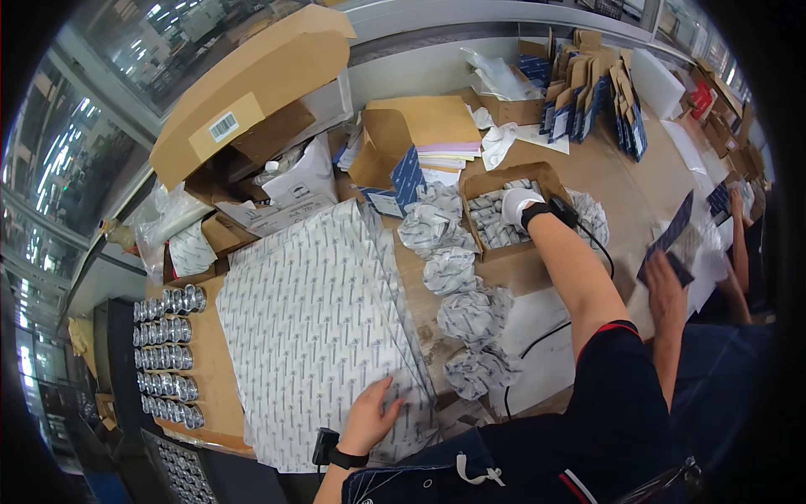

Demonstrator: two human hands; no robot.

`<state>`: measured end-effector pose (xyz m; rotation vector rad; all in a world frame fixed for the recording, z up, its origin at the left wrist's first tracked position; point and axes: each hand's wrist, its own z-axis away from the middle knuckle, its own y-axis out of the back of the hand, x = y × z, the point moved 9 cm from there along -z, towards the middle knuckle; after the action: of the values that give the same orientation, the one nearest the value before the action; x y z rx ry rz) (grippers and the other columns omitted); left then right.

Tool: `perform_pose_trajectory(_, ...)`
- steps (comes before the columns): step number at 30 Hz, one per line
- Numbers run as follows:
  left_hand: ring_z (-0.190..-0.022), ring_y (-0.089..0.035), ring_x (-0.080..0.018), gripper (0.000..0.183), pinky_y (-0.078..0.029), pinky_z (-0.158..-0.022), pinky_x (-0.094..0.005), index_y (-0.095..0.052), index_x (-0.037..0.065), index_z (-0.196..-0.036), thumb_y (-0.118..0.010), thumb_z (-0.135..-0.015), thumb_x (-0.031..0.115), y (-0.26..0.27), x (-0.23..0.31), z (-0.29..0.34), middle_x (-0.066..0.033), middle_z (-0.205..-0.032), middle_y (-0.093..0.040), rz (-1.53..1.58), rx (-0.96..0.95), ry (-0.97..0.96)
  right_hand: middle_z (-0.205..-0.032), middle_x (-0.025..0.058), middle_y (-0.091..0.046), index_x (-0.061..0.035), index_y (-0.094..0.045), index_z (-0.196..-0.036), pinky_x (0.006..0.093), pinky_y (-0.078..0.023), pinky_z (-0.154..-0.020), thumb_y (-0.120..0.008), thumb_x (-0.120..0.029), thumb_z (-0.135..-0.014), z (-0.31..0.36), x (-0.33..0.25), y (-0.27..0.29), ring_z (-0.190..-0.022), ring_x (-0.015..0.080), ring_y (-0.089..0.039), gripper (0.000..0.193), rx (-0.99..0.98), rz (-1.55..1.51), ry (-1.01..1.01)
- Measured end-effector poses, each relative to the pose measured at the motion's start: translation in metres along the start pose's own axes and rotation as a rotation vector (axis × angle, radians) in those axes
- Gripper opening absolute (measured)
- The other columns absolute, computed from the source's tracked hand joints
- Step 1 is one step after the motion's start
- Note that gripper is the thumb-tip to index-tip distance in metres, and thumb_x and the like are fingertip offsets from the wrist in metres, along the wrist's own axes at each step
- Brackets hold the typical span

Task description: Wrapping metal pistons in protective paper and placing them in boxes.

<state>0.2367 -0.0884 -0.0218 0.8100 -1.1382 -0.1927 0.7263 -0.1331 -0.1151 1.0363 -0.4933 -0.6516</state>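
My left hand [369,422], bare with a dark wrist strap, rests on the near right edge of a stack of printed white wrapping paper [306,311]. Its thumb and fingers are apart, and nothing is in them. My right hand [518,204] wears a white glove and reaches into an open cardboard box [551,178]. Small paper-wrapped packets [490,220] fill this box. The right fingertips point down among the packets, and I cannot see whether they grip one. Several crumpled paper bundles [472,317] lie in a line between the stack and my right arm.
Rows of shiny metal parts [168,357] stand at the left. Behind the paper are a large open carton [252,92], a blue and brown box [388,172] and folded blue cartons [579,92]. A co-worker's hand [666,290] holds a dark blue carton at right. A black cable [541,338] crosses the table.
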Motion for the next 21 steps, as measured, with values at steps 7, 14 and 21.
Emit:
perform_pose_trajectory(7,-0.100,-0.058,-0.0369,0.041,-0.047,-0.085,-0.0388,-0.055,0.000,-0.116,-0.066,-0.081,0.017,0.012,-0.022,0.020,-0.0217,-0.108,-0.060,0.027,0.073,0.091,-0.089,0.0206,-0.065,-0.0060,-0.064,-0.094,0.0394,-0.050,-0.076,-0.061,-0.030,-0.078,0.041,0.001,0.063,-0.083,0.0382,-0.062,0.030,0.373,-0.426,0.081)
perform_pose_trajectory(14,-0.105,-0.056,-0.0354,0.041,-0.045,-0.090,-0.0393,-0.055,0.001,-0.117,-0.066,-0.082,0.018,-0.003,-0.024,0.013,-0.0193,-0.111,-0.060,-0.048,0.092,0.032,-0.085,0.0149,-0.066,-0.0086,-0.064,-0.091,0.0376,-0.050,-0.071,-0.062,-0.027,-0.075,0.146,-0.150,0.173,-0.081,0.0310,-0.064,0.025,0.427,-0.477,0.484)
perform_pose_trajectory(21,-0.102,-0.057,-0.0352,0.040,-0.045,-0.088,-0.0387,-0.055,0.001,-0.117,-0.066,-0.082,0.016,0.005,-0.018,0.019,-0.0194,-0.109,-0.060,-0.029,0.123,-0.019,-0.105,0.0148,-0.066,-0.0101,-0.064,-0.110,0.0403,-0.051,-0.081,-0.059,-0.018,-0.082,0.081,-0.197,0.085,-0.096,0.0335,-0.063,0.030,0.163,0.019,0.260)
